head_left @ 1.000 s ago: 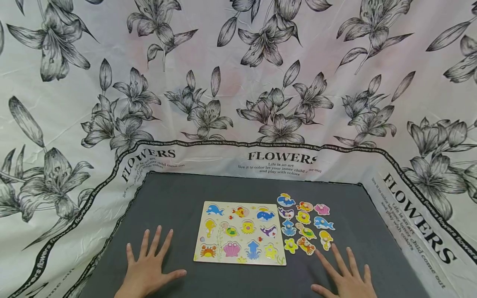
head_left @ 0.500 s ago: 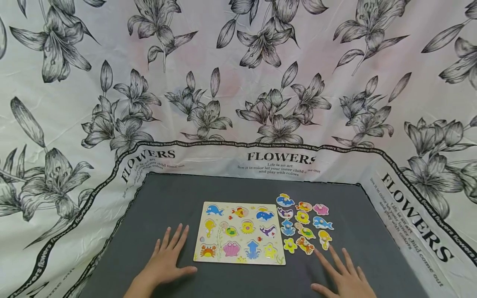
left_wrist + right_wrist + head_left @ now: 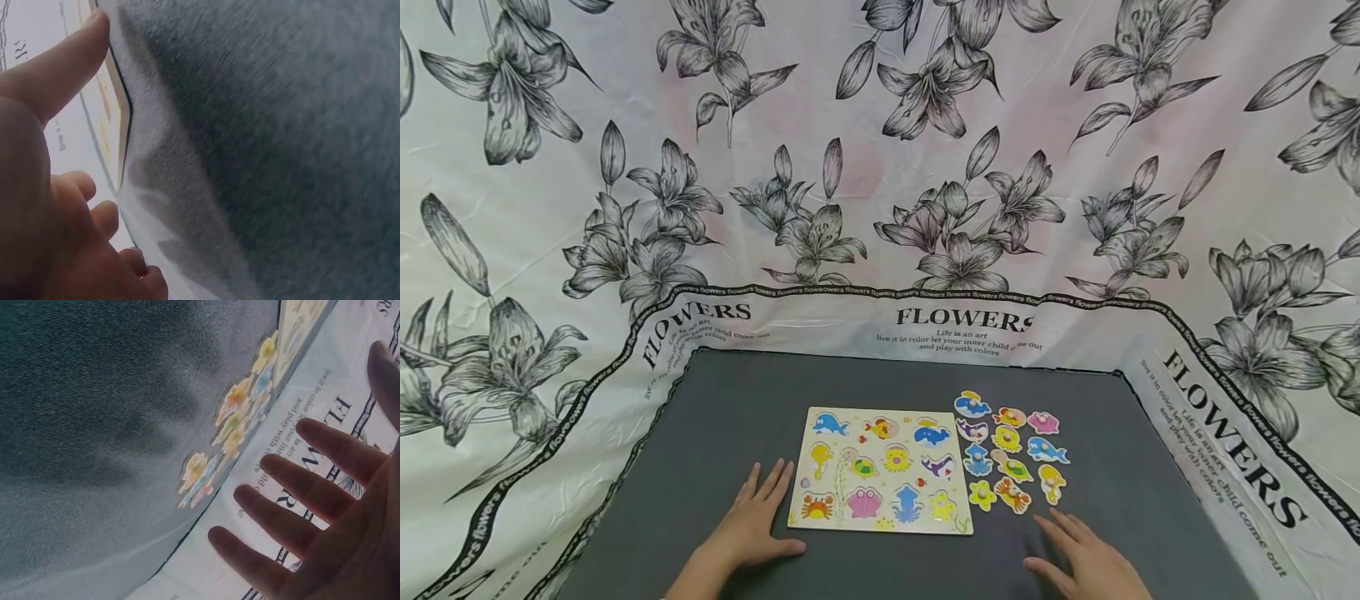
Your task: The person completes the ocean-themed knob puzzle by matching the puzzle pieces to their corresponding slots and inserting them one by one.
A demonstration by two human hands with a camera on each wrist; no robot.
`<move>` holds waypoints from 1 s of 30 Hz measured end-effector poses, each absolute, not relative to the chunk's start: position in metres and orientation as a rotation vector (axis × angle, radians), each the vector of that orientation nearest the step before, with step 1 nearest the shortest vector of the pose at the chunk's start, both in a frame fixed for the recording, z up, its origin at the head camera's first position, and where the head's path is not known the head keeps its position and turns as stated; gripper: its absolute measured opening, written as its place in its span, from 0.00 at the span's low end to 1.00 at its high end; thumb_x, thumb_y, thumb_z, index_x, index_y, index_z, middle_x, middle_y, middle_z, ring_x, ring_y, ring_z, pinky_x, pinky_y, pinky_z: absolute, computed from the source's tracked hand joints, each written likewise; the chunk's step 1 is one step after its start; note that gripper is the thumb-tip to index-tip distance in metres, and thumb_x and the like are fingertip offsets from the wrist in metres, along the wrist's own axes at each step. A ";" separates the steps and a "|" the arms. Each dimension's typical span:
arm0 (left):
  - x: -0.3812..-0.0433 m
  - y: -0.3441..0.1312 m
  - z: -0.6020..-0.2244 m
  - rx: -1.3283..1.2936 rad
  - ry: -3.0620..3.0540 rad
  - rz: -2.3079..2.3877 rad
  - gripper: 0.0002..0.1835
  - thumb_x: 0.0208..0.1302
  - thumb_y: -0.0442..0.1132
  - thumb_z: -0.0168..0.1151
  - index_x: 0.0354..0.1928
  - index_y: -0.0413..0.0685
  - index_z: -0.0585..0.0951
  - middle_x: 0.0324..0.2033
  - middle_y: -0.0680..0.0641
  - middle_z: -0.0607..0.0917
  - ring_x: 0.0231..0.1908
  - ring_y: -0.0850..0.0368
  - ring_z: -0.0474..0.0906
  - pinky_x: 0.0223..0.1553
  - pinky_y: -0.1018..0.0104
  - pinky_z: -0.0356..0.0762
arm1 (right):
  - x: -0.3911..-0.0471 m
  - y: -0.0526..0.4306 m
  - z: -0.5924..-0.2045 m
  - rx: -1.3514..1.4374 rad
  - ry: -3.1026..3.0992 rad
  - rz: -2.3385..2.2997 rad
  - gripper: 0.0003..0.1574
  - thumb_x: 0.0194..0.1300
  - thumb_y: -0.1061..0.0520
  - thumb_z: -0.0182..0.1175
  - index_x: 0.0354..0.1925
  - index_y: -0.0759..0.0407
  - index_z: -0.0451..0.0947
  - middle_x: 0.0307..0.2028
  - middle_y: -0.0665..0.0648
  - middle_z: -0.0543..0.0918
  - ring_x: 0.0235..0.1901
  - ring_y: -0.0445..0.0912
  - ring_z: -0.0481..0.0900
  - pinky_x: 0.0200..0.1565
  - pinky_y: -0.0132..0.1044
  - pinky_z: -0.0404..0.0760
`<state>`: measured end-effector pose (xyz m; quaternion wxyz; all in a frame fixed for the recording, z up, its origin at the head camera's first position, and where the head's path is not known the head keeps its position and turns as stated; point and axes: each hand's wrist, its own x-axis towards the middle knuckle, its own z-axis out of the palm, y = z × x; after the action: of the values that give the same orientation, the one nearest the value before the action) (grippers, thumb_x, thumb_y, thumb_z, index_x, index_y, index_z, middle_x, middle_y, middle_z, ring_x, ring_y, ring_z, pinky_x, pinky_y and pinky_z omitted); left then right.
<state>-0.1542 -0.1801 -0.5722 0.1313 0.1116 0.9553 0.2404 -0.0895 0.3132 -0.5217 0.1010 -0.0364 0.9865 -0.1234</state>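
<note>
Hands, mine: two, left hand [image 3: 751, 527] and right hand [image 3: 1086, 557]. Just right of my left hand I count one board [image 3: 885, 490], eleven large sea-creature pictures [image 3: 896, 457]. Ahead of my right hand, eleven loose pieces [image 3: 1007, 438]: one crab [image 3: 1013, 496], turtle [image 3: 1015, 468], seahorse [image 3: 1052, 484], starfish [image 3: 982, 495], squid [image 3: 977, 460], shell [image 3: 1042, 422], fish [image 3: 1010, 417], round yellow creature; three whales or dolphins [image 3: 1047, 450].

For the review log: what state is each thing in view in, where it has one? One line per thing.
Pale rectangular puzzle board with sea-animal pictures: flat, no pieces fitted.
Eleven colourful sea-animal puzzle pieces: loose, picture side up, right of the board.
Left hand: open, holding nothing.
Right hand: open, holding nothing.
White cloth with black flower print: spread behind the board, lightly creased.
</note>
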 end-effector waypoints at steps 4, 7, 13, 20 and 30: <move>-0.157 -0.179 -0.579 0.304 2.779 0.736 0.66 0.45 0.69 0.76 0.80 0.46 0.54 0.80 0.43 0.52 0.78 0.30 0.38 0.73 0.30 0.47 | -0.096 0.310 -0.519 -0.101 2.951 -0.337 0.38 0.61 0.34 0.68 0.61 0.54 0.81 0.56 0.62 0.83 0.53 0.60 0.83 0.50 0.61 0.82; -0.159 -0.179 -0.584 0.279 2.778 0.730 0.66 0.46 0.69 0.75 0.79 0.43 0.56 0.79 0.42 0.54 0.78 0.30 0.40 0.73 0.30 0.48 | -0.098 0.309 -0.518 -0.086 2.977 -0.383 0.28 0.61 0.44 0.71 0.56 0.54 0.84 0.44 0.54 0.88 0.40 0.49 0.87 0.41 0.51 0.85; -0.163 -0.175 -0.588 0.227 2.778 0.681 0.60 0.49 0.70 0.72 0.78 0.45 0.61 0.78 0.41 0.57 0.77 0.29 0.43 0.72 0.30 0.50 | -0.105 0.313 -0.521 -0.064 3.072 -0.479 0.12 0.59 0.56 0.73 0.44 0.50 0.89 0.31 0.42 0.87 0.25 0.34 0.79 0.29 0.36 0.80; -0.165 -0.171 -0.585 0.234 2.809 0.636 0.56 0.50 0.70 0.71 0.76 0.49 0.65 0.77 0.39 0.60 0.77 0.28 0.46 0.71 0.29 0.53 | -0.123 0.332 -0.532 0.026 3.106 -0.500 0.08 0.62 0.57 0.71 0.42 0.53 0.89 0.30 0.47 0.87 0.26 0.38 0.78 0.28 0.41 0.78; -0.164 -0.172 -0.585 0.230 2.791 0.722 0.57 0.49 0.68 0.74 0.76 0.45 0.65 0.77 0.36 0.59 0.76 0.24 0.43 0.69 0.24 0.48 | -0.167 0.357 -0.542 0.218 3.160 -0.602 0.15 0.64 0.55 0.69 0.48 0.59 0.87 0.37 0.56 0.89 0.34 0.49 0.85 0.31 0.49 0.80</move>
<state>-0.1639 -0.1724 -0.5855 0.1243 0.0788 0.9576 0.2478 -0.1670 0.3565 -0.5420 -0.0414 0.0675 0.9793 -0.1864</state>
